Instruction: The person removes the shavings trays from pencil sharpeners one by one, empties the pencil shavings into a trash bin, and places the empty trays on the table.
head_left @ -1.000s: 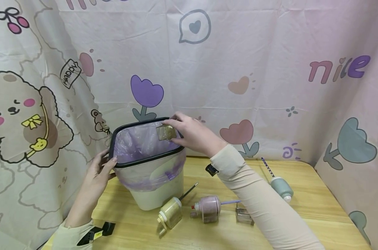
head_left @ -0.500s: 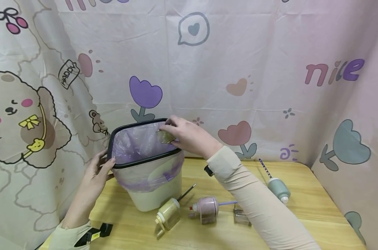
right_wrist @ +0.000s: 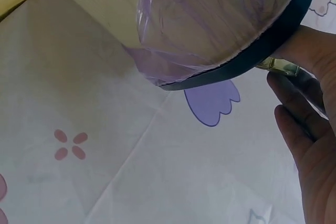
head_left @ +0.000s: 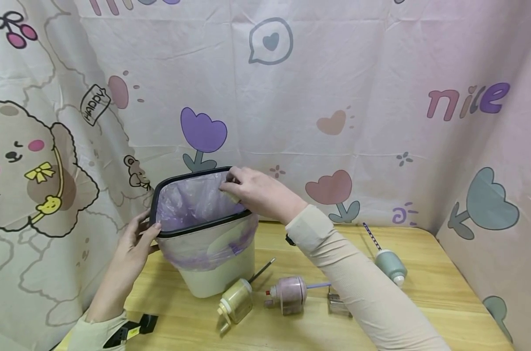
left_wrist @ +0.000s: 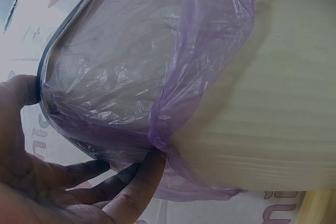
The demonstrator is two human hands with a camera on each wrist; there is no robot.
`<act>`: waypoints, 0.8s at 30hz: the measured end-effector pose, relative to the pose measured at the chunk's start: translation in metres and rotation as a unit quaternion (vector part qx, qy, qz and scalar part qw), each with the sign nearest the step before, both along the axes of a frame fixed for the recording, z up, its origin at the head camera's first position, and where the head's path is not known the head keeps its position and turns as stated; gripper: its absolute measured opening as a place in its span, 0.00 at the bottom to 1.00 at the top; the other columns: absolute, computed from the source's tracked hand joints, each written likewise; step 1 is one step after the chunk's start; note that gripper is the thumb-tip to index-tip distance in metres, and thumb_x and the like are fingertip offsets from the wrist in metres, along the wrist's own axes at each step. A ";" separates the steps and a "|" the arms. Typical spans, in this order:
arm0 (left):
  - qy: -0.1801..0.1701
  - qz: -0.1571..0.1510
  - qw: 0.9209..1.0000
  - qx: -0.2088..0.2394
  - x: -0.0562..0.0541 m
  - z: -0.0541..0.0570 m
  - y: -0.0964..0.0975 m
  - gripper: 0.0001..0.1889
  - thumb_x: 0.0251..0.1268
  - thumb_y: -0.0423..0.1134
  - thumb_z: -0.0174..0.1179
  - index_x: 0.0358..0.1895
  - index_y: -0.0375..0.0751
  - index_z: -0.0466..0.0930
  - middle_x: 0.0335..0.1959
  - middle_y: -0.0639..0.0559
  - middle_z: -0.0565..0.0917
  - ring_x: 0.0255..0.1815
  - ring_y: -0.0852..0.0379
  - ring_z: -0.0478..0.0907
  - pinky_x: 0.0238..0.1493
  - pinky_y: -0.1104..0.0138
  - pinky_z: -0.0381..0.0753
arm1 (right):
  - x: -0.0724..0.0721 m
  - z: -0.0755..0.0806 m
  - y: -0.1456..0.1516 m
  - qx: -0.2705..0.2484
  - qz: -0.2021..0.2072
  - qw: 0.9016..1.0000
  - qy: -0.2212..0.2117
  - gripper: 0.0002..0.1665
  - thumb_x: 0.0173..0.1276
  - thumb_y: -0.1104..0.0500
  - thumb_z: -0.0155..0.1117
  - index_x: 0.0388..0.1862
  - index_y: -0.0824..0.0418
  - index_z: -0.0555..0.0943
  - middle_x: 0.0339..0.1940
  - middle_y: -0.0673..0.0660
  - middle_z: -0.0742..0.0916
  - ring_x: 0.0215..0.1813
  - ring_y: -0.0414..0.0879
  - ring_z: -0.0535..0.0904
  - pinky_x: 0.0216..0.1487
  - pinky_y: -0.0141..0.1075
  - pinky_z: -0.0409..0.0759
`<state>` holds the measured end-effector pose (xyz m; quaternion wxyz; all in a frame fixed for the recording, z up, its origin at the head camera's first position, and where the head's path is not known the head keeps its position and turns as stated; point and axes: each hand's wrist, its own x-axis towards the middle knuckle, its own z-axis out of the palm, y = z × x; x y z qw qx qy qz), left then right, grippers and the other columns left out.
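A whitish trash bin point(head_left: 217, 282) with a black rim stands tilted, lined with a purple plastic bag point(head_left: 177, 204). My left hand point(head_left: 131, 251) grips its left rim, thumb over the edge and fingers along the outside, as the left wrist view shows. At the right side of the mouth, my right hand point(head_left: 261, 192) pinches a small clear shavings container point(right_wrist: 283, 66) with a yellowish tint. Fingers cover most of the container in the head view. Near the bin lies a yellow crank pencil sharpener point(head_left: 238, 300) with a dark pencil point(head_left: 262, 270) in it.
A pink sharpener point(head_left: 291, 295) with a purple pencil lies mid-table, beside a clear container point(head_left: 337, 304) partly behind the right sleeve. Farther right is a blue-green sharpener point(head_left: 391, 267) with a patterned pencil point(head_left: 372, 236). A printed curtain point(head_left: 370, 58) surrounds the wooden table point(head_left: 427, 278).
My right hand has turned over at the bin's mouth, tipping the container so that its open clear face no longer shows. The left hand keeps its grip on the rim.
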<state>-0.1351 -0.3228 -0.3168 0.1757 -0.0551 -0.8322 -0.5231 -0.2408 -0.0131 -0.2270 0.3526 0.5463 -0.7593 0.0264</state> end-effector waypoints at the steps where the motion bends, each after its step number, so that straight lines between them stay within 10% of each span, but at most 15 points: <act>1: 0.001 0.000 1.000 0.000 0.000 0.000 0.000 0.34 0.89 0.44 0.46 0.86 0.32 0.48 0.74 0.24 0.66 0.51 0.83 0.73 0.46 0.83 0.82 | 0.000 0.000 -0.001 0.001 0.001 1.000 0.010 0.16 0.77 0.67 0.66 0.59 0.55 0.88 0.52 0.58 0.86 0.49 0.49 0.85 0.54 0.35 0.86; 24: 0.005 -0.007 1.000 0.002 0.001 -0.002 0.000 0.33 0.90 0.44 0.45 0.87 0.34 0.48 0.76 0.26 0.64 0.55 0.83 0.71 0.47 0.84 0.81 | 0.007 0.007 -0.005 0.074 -0.012 0.994 0.079 0.18 0.79 0.71 0.60 0.59 0.55 0.85 0.58 0.60 0.85 0.55 0.51 0.85 0.61 0.38 0.86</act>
